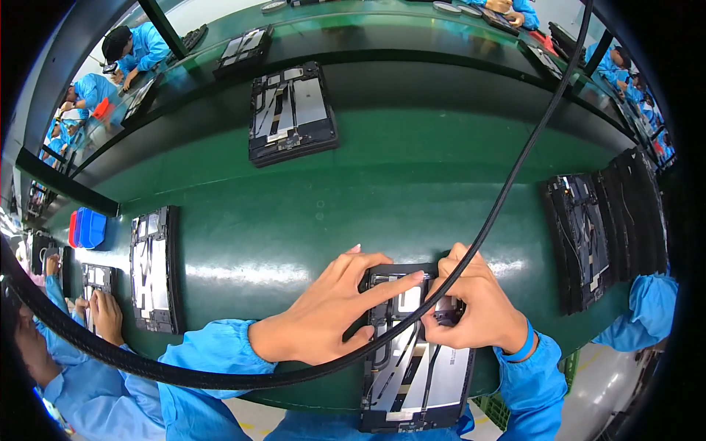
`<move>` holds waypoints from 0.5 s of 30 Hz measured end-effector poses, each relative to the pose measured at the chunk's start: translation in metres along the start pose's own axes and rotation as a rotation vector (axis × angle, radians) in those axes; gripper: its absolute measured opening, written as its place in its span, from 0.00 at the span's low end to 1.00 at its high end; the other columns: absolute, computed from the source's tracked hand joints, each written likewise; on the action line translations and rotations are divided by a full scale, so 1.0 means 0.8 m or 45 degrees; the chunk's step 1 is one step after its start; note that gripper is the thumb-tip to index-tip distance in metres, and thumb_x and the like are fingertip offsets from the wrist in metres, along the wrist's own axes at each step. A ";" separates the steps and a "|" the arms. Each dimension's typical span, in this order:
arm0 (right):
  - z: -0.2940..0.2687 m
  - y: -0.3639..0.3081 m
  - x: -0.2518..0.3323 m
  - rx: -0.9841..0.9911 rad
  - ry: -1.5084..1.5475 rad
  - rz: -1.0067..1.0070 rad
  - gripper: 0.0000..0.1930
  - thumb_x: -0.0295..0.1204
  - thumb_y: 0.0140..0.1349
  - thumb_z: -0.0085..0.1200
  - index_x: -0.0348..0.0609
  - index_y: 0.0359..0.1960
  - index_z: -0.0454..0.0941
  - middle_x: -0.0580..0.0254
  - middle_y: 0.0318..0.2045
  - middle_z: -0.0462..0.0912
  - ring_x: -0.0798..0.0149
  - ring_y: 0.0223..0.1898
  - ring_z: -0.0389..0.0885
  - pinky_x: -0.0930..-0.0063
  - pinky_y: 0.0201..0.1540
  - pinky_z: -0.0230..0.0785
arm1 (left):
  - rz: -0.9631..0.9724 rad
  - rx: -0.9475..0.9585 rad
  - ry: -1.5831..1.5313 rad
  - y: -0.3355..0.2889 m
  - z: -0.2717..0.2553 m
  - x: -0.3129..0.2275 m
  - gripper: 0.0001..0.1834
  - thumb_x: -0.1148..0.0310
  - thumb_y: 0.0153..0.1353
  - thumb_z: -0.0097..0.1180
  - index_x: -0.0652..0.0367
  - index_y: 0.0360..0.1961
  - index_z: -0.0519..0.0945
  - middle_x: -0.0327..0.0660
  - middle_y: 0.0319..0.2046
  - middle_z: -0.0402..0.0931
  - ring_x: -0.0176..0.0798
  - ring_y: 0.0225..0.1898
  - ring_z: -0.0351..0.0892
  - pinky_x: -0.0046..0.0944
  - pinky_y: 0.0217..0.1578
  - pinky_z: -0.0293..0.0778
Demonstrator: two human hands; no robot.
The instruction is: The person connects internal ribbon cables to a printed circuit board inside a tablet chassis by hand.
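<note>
An opened tablet (pixel 451 375) lies in a black tray at the bench's near edge, its silver battery, flat cables and small boards bare. My left hand (pixel 320 309) rests across its upper left part, fingers stretched out, with the index fingertip on the parts near the top. Over the upper right corner, my right hand (pixel 482 305) is closed in a pinch. Its own fingers hide what is in it. A blue band circles the right wrist.
A thick black cable (pixel 507 184) loops across the view above my hands. More opened tablets lie at left (pixel 153 272) and far centre (pixel 294 110); a stack of them (pixel 588 235) stands at right. At left are a blue bin (pixel 90 228) and a co-worker's hand (pixel 107 316).
</note>
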State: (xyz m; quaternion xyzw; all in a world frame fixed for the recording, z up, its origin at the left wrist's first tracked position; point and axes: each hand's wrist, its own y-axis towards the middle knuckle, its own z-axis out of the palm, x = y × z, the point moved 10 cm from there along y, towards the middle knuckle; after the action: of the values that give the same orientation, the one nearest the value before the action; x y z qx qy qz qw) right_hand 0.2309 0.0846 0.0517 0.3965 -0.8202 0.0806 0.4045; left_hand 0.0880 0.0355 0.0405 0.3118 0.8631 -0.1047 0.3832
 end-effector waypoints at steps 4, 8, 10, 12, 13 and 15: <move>0.000 -0.002 0.000 0.040 0.021 -0.045 0.08 0.28 0.39 0.72 0.50 0.22 0.83 0.68 0.23 0.68 0.59 0.34 0.67 0.63 0.44 0.56 | 0.002 -0.036 -0.068 0.000 0.006 0.005 0.51 0.76 0.58 0.63 0.46 0.85 0.61 0.58 0.72 0.61 0.68 0.74 0.60 0.74 0.81 0.46; 0.000 -0.003 -0.005 -0.010 0.076 -0.070 0.09 0.27 0.39 0.73 0.50 0.22 0.83 0.68 0.22 0.67 0.59 0.33 0.67 0.63 0.45 0.56 | -0.009 -0.081 -0.057 -0.002 0.007 0.010 0.48 0.73 0.61 0.59 0.48 0.85 0.61 0.59 0.73 0.61 0.68 0.74 0.60 0.74 0.81 0.47; -0.004 -0.005 -0.004 -0.035 0.085 -0.108 0.09 0.27 0.39 0.73 0.50 0.22 0.83 0.68 0.22 0.66 0.59 0.33 0.67 0.64 0.45 0.56 | -0.012 -0.093 -0.023 -0.004 0.010 0.007 0.47 0.72 0.62 0.58 0.48 0.85 0.61 0.59 0.74 0.61 0.69 0.74 0.60 0.74 0.81 0.47; -0.006 -0.009 -0.007 -0.037 0.116 -0.112 0.09 0.26 0.39 0.73 0.50 0.21 0.83 0.70 0.20 0.65 0.61 0.31 0.67 0.61 0.50 0.63 | -0.027 -0.176 0.000 -0.007 0.011 0.007 0.47 0.72 0.61 0.60 0.48 0.84 0.64 0.58 0.74 0.61 0.69 0.74 0.60 0.74 0.81 0.48; -0.005 -0.009 -0.008 -0.038 0.118 -0.117 0.09 0.26 0.39 0.73 0.50 0.21 0.83 0.70 0.20 0.65 0.61 0.31 0.67 0.61 0.50 0.63 | -0.030 -0.178 0.005 -0.009 0.013 0.007 0.47 0.72 0.61 0.60 0.48 0.84 0.64 0.58 0.74 0.61 0.69 0.74 0.60 0.74 0.81 0.48; -0.011 -0.010 -0.009 -0.115 0.174 -0.132 0.09 0.26 0.41 0.74 0.50 0.21 0.84 0.71 0.20 0.65 0.62 0.30 0.68 0.55 0.58 0.70 | -0.045 -0.328 0.068 -0.017 0.005 0.005 0.42 0.72 0.59 0.63 0.49 0.78 0.71 0.57 0.74 0.62 0.67 0.73 0.63 0.74 0.79 0.53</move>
State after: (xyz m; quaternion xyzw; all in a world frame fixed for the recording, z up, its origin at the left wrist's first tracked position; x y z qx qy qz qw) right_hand 0.2445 0.0875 0.0509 0.4132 -0.7719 0.0492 0.4807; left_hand 0.0797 0.0247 0.0339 0.2474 0.8847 0.0087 0.3950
